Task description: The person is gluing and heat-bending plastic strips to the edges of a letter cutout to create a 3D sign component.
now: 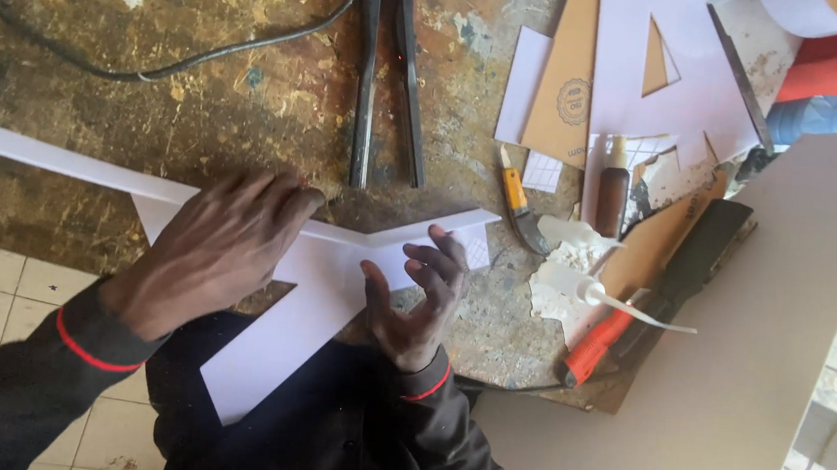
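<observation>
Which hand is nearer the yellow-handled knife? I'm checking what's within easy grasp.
The right hand. It sits just left of the yellow-handled knife, fingers on the bent white strip. The left hand presses the strip farther left, well away from the knife.

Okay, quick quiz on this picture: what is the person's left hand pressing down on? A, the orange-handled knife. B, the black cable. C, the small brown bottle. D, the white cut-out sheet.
D: the left hand lies flat on the white cut-out sheet, while the right hand touches its folded strip.
</observation>
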